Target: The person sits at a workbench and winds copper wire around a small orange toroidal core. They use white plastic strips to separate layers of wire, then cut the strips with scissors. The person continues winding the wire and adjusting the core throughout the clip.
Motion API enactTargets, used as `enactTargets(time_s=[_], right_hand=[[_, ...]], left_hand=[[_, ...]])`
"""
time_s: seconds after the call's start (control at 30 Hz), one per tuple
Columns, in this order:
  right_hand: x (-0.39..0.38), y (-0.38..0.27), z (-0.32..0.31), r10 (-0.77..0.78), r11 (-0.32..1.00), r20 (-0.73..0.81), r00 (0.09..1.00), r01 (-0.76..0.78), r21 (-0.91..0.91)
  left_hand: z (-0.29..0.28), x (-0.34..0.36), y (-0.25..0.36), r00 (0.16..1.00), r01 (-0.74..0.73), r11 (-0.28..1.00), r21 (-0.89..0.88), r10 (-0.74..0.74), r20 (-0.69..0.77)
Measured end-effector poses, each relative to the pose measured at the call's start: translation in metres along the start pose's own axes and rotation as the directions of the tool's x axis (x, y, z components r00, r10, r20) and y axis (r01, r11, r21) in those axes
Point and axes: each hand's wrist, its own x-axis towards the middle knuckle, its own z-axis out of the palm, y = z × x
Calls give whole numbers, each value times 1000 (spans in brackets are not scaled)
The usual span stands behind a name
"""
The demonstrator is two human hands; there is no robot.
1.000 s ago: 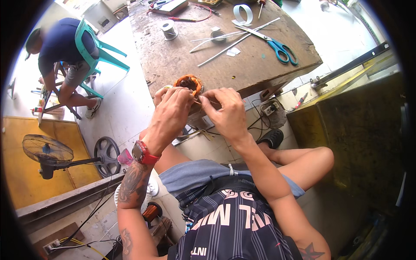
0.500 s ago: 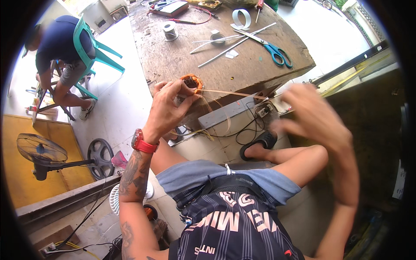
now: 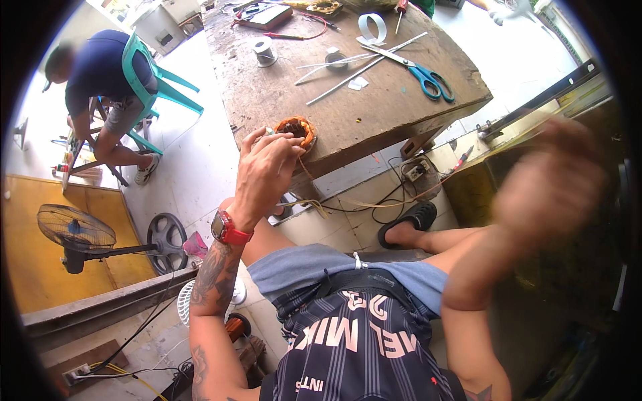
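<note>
At the near left corner of the wooden bench point(image 3: 244, 90), my left hand point(image 3: 271, 164) has its fingers closed round the edge of a ring-shaped motor stator point(image 3: 308, 131) with orange windings and a dark centre. From the stator a thin pale string point(image 3: 374, 204) hangs below the bench edge and runs rightward. My right hand point(image 3: 552, 180) is raised far to the right, away from the bench. Motion smears its fingers, so whether it holds the string's end is unclear. Blue-handled scissors point(image 3: 426, 78) lie open across white strips point(image 3: 364, 75) on the bench.
A solder wire spool point(image 3: 264, 51), a tape roll point(image 3: 336, 59), a coiled white band point(image 3: 372, 29), a screwdriver point(image 3: 400, 15) and a meter with red leads point(image 3: 267, 18) lie farther back. A socket box point(image 3: 418, 171) sits below. At left are a seated person point(image 3: 100, 67) and a fan point(image 3: 75, 230).
My right hand has swung farther right and outward. The string, stretched straight to the right before, now sags below the bench. My left hand has shifted its hold and stays at the stator.
</note>
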Motion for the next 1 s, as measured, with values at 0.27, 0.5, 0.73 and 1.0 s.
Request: enactTargets(time_s=[0.27, 0.5, 0.73, 1.0], right_hand=[[-180, 10, 75, 143, 933, 718, 681, -334, 131], [-182, -6, 100, 174, 898, 754, 633, -416, 142], [-161, 17, 137, 69, 478, 657, 750, -603, 638], [49, 31, -25, -193, 930, 980, -52, 309, 199]], left_hand=[[1, -4, -6, 995, 21, 999, -33, -17, 97], [3, -6, -7, 997, 56, 994, -90, -51, 63], [9, -1, -11, 1000, -12, 993, -119, 12, -4], [-18, 17, -17, 924, 326, 887, -328, -224, 311]])
